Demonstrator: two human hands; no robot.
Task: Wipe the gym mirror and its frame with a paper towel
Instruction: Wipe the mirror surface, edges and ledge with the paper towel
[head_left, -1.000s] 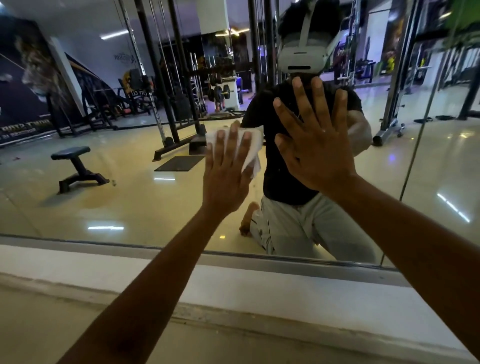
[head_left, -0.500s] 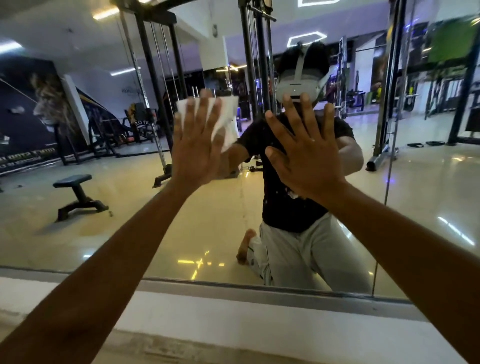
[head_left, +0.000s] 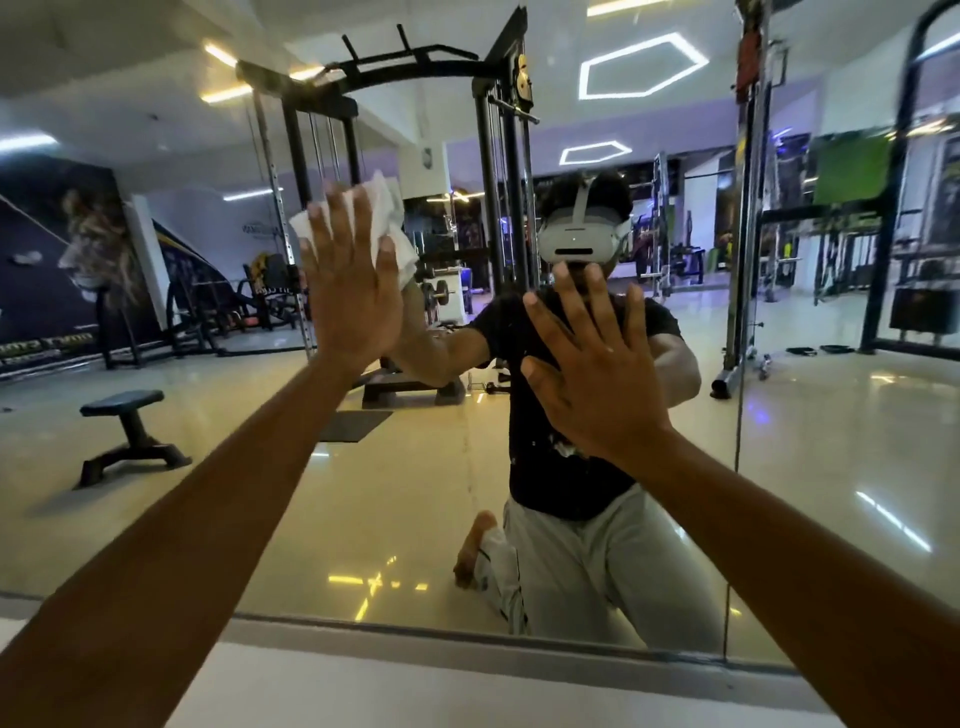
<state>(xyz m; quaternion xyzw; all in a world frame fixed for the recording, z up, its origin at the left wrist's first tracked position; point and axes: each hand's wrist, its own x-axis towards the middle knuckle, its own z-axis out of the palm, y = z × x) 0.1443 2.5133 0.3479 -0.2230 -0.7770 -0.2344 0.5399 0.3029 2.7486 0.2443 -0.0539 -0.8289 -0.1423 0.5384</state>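
Observation:
A large gym mirror (head_left: 218, 519) fills the view, and a metal frame strip (head_left: 467, 644) runs along its bottom edge. My left hand (head_left: 350, 291) lies flat with straight fingers and presses a crumpled white paper towel (head_left: 389, 213) against the glass, up and left of centre. My right hand (head_left: 597, 374) is spread flat on the mirror at centre right, holding nothing. Most of the towel is hidden behind my left palm and fingers.
Below the frame runs a white ledge (head_left: 415, 691). A vertical seam (head_left: 737, 415) between mirror panels stands at the right. The glass reflects a kneeling person, a black bench (head_left: 124, 431) and a cable machine (head_left: 498, 208).
My left hand has slid the towel up and to the left across the glass. My right hand has stayed flat on the mirror in about the same place.

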